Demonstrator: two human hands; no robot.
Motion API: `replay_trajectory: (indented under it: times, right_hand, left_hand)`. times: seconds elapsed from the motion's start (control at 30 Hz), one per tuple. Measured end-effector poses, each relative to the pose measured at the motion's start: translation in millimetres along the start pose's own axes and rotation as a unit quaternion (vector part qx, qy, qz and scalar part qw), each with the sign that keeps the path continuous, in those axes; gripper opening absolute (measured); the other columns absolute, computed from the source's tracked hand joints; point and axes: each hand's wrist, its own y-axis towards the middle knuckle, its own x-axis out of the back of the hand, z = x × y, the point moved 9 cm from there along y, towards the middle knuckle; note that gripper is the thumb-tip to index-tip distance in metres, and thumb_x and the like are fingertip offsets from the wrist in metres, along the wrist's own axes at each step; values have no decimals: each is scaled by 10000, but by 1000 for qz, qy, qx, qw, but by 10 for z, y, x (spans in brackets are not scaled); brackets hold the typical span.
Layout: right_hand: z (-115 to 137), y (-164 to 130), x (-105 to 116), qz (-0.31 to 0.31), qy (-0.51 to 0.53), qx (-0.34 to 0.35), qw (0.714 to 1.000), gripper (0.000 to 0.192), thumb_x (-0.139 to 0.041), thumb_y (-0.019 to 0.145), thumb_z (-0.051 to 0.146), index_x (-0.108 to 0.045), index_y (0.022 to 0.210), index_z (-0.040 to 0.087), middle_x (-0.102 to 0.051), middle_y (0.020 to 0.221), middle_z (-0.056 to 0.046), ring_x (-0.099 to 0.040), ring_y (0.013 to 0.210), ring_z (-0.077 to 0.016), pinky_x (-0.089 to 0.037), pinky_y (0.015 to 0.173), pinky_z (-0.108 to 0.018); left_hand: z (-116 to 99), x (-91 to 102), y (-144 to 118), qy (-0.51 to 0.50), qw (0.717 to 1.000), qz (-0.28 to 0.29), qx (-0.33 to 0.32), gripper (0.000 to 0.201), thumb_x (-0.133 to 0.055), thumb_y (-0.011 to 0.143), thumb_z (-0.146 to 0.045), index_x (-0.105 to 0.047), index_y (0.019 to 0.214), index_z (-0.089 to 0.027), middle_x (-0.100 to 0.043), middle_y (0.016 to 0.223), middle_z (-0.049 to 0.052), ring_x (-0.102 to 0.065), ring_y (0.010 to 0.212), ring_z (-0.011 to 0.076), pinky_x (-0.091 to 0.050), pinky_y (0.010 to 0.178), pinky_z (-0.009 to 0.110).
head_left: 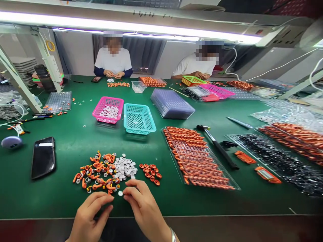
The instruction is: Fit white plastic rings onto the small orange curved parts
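Near the table's front edge, my left hand (94, 212) is curved, with a gap between thumb and fingers and nothing visible in them. Its fingertips are just below a pile of orange hook-shaped earphone-like parts (97, 174) with white and yellow ends. My right hand (145, 203) faces it, thumb and fingertips closed at the edge of a small round white disc (120, 193). Beyond my hands is a heap of similar white discs (124, 168). To its right lie several orange oval caps (150, 173).
A pink basket (94, 114) with white pieces stands beside a turquoise basket (152, 129). Right are a tray of orange parts (199, 161), a hammer (219, 148) and black parts (267, 158). A phone (43, 158) lies left. Two people (113, 60) (194, 65) work opposite.
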Motion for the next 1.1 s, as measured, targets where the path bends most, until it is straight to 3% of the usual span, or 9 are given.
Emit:
replay_trajectory:
  times: [0.1,0.27,0.4,0.53,0.8,0.97,1.1]
  right_hand:
    - [130,-38,-42,35,99,0,994,161,-505,922,101,-617,941,216,-668,900,-52,-633,841,-192,-537,737,-294]
    - [216,-76,-44,38,188,-37,981,75,-531,941,236,-602,948,212,-688,843,-23,-655,770,-155,-525,711,-227]
    - [238,-80,-67,28,184,-42,982,184,-639,881,378,-584,869,203,-640,746,0,-616,657,-140,-512,617,-204]
    - [285,-79,-87,8,141,-20,990,76,-617,879,216,-558,833,206,-612,722,7,-594,629,-129,-493,583,-201]
    - [431,-47,-58,-5,98,25,995,162,-502,825,54,-554,872,200,-609,780,-36,-602,710,-157,-514,639,-241]
    - [405,-54,-51,-14,102,-5,995,137,-496,801,77,-544,774,202,-585,679,-8,-576,638,-147,-461,580,-232]
    - [291,-66,-113,-11,147,-67,987,114,-507,797,141,-525,702,200,-534,630,16,-510,563,-125,-407,517,-217]
  left_hand:
    - [-49,-2,53,-21,1000,-9,-1,311,-641,856,-143,-678,1114,-311,-748,1032,28,-720,927,194,-581,827,242]
    - [-40,-9,73,-99,993,11,67,167,-663,842,-164,-737,928,-287,-769,872,10,-731,787,181,-589,731,222]
    - [65,-53,15,-167,973,36,158,110,-658,863,-276,-767,877,-276,-772,846,27,-732,773,191,-587,712,221]
    - [129,-77,-40,-205,956,35,205,158,-659,855,-373,-768,840,-259,-764,813,39,-724,748,201,-588,680,228]
    - [89,9,-39,-143,976,1,161,161,-659,848,-354,-727,754,-242,-726,716,29,-684,648,187,-564,602,233]
    - [13,23,-59,-101,989,0,110,80,-655,851,-251,-719,805,-262,-730,751,14,-690,683,185,-563,640,243]
    - [-56,28,-56,-86,993,1,84,116,-651,839,-190,-717,852,-285,-734,778,6,-697,694,180,-567,646,239]
